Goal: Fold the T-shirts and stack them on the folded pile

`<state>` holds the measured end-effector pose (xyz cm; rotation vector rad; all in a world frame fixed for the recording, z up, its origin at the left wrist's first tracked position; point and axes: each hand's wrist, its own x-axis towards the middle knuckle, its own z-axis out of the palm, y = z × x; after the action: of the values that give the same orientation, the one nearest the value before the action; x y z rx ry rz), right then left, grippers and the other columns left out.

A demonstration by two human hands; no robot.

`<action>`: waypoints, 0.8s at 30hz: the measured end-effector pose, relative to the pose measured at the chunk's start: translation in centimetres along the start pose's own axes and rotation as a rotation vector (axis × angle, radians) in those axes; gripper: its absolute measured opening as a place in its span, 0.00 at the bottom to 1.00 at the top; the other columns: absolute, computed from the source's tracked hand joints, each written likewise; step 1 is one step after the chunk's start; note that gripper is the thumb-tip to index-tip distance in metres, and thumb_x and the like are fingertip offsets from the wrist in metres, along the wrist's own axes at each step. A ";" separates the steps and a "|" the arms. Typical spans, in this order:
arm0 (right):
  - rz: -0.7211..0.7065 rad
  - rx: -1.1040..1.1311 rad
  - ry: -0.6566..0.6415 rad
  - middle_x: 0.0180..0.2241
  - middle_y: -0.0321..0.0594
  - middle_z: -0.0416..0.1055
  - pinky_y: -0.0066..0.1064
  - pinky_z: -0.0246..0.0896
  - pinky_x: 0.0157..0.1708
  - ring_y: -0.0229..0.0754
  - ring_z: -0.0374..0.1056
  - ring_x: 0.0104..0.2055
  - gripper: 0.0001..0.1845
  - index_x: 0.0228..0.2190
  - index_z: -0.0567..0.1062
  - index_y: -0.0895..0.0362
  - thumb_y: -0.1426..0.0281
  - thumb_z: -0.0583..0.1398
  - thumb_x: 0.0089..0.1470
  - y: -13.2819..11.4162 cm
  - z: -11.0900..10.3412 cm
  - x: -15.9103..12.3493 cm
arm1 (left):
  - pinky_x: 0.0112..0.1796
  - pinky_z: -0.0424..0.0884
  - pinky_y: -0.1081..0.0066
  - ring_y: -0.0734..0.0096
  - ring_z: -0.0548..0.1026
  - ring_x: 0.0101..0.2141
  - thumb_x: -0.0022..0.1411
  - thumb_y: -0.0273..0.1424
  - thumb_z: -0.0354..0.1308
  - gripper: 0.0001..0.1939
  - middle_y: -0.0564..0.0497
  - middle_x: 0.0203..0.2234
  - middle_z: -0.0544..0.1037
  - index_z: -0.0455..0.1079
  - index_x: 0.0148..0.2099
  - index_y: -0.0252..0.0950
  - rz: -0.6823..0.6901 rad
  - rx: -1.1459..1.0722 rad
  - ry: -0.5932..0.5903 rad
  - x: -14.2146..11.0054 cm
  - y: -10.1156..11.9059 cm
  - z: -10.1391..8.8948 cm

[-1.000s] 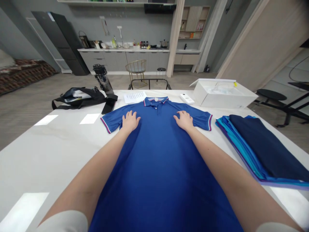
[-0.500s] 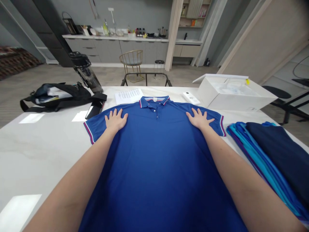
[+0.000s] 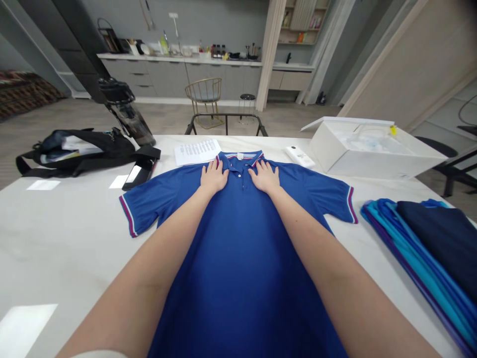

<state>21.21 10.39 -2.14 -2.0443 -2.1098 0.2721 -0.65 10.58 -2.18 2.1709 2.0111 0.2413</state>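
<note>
A blue polo shirt [image 3: 242, 248] lies spread front-up on the white table, its collar at the far side and both short sleeves out to the sides. Red and white stripes trim the collar and cuffs. My left hand [image 3: 214, 178] rests flat on the shirt just beside the left collar point, fingers stretched out. On the other side of the button placket, my right hand [image 3: 265, 177] lies flat near the right collar point, its fingers spread too. Neither hand grips the cloth. My forearms hide parts of the shirt's sides.
Folded clothes [image 3: 421, 258] in blues and navy are stacked at the right. Behind them stands an open white box [image 3: 376, 159], with a white device [image 3: 300, 157] beside it. A printed sheet [image 3: 197, 151], a phone [image 3: 139, 173], a black bag [image 3: 82, 154] and a dark bottle [image 3: 128, 114] are at the far left.
Both hands have slid inward over the shirt, from near the sleeves to beside the collar. The sleeves now show more fully, and the left one angles further down.
</note>
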 end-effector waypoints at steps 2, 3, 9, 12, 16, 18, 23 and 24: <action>0.010 -0.008 -0.012 0.75 0.46 0.42 0.64 0.25 0.70 0.57 0.36 0.76 0.42 0.72 0.52 0.57 0.45 0.40 0.68 -0.1 0.3 1.1 | 0.69 0.43 0.45 0.52 0.45 0.73 0.74 0.45 0.34 0.35 0.43 0.75 0.47 0.50 0.76 0.35 -0.018 0.003 0.025 1.1 0.2 0.3; 0.010 -0.010 -0.016 0.75 0.46 0.41 0.64 0.26 0.70 0.57 0.35 0.76 0.42 0.72 0.52 0.57 0.45 0.40 0.68 0.0 0.3 1.6 | 0.70 0.43 0.44 0.52 0.45 0.73 0.74 0.45 0.34 0.35 0.44 0.75 0.48 0.49 0.76 0.36 -0.024 0.004 0.029 1.6 0.3 0.4; -0.008 -0.024 -0.017 0.75 0.47 0.40 0.64 0.26 0.70 0.58 0.34 0.76 0.44 0.73 0.49 0.58 0.45 0.37 0.68 0.5 0.5 3.1 | 0.70 0.39 0.45 0.52 0.44 0.73 0.74 0.44 0.34 0.35 0.45 0.75 0.46 0.46 0.77 0.36 0.009 0.008 0.020 3.9 -0.1 0.5; -0.017 -0.026 -0.017 0.75 0.48 0.40 0.64 0.26 0.70 0.58 0.33 0.76 0.44 0.72 0.50 0.60 0.45 0.37 0.68 0.4 0.5 3.2 | 0.70 0.38 0.47 0.54 0.43 0.74 0.74 0.45 0.34 0.36 0.43 0.75 0.44 0.45 0.77 0.35 0.034 0.013 0.024 4.0 -0.3 0.6; -0.015 -0.027 0.006 0.75 0.47 0.40 0.63 0.27 0.70 0.57 0.34 0.76 0.43 0.73 0.49 0.59 0.46 0.37 0.69 0.3 0.0 2.1 | 0.70 0.38 0.48 0.56 0.41 0.74 0.74 0.49 0.33 0.37 0.45 0.76 0.42 0.41 0.78 0.39 0.039 -0.001 0.017 2.3 -0.7 0.2; 0.000 -0.032 -0.005 0.75 0.45 0.39 0.65 0.27 0.70 0.56 0.34 0.76 0.42 0.73 0.49 0.56 0.46 0.37 0.69 0.7 -0.4 1.0 | 0.70 0.39 0.46 0.55 0.41 0.74 0.73 0.52 0.32 0.38 0.46 0.76 0.41 0.39 0.78 0.41 0.020 0.004 0.005 0.9 -1.5 -0.1; 0.045 -0.059 0.016 0.75 0.42 0.40 0.61 0.32 0.71 0.54 0.36 0.76 0.41 0.72 0.52 0.52 0.45 0.38 0.68 4.0 -1.8 -3.7 | 0.70 0.39 0.42 0.52 0.42 0.74 0.72 0.55 0.29 0.40 0.46 0.75 0.44 0.43 0.78 0.42 -0.090 0.071 -0.008 -3.4 -5.3 -1.2; 0.067 -0.069 0.036 0.75 0.42 0.41 0.61 0.34 0.71 0.54 0.37 0.76 0.41 0.72 0.53 0.52 0.44 0.37 0.68 5.1 -2.1 -4.8 | 0.69 0.39 0.41 0.51 0.42 0.74 0.71 0.55 0.29 0.40 0.46 0.75 0.44 0.45 0.77 0.42 -0.116 0.081 -0.007 -4.3 -6.2 -1.5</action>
<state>26.80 5.71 -1.54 -2.1443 -2.0604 0.1722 -7.31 6.80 -2.13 2.0881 2.1694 0.1385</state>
